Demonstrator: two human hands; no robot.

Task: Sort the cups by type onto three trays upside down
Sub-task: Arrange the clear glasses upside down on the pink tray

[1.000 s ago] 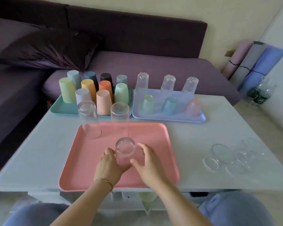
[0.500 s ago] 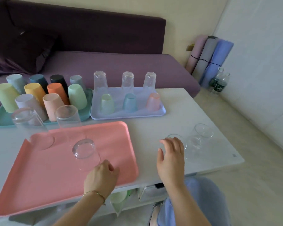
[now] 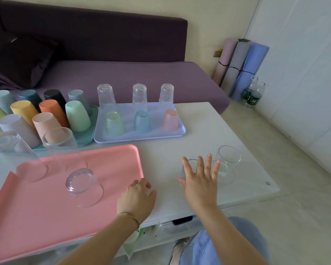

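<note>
A pink tray (image 3: 36, 213) lies at the front left with three clear glasses upside down on it, the nearest a short one (image 3: 82, 185). My left hand (image 3: 138, 199) rests at the tray's right edge, fingers curled, holding nothing. My right hand (image 3: 201, 180) hovers with fingers spread over a group of upright clear glasses (image 3: 227, 161) on the white table. A lilac tray (image 3: 141, 137) holds textured and tinted cups upside down. A teal tray (image 3: 84, 140) carries several coloured plastic cups upside down.
The white table (image 3: 199, 127) ends just right of the loose glasses. A purple sofa (image 3: 122, 77) runs behind it. Rolled mats (image 3: 241, 66) and two bottles (image 3: 252, 96) stand by the wall at the right. My knee in jeans (image 3: 227, 245) is below the table edge.
My hands have left the short glass on the pink tray. My right hand has moved right over the loose glasses; my left slid to the tray's right edge. The view turned right.
</note>
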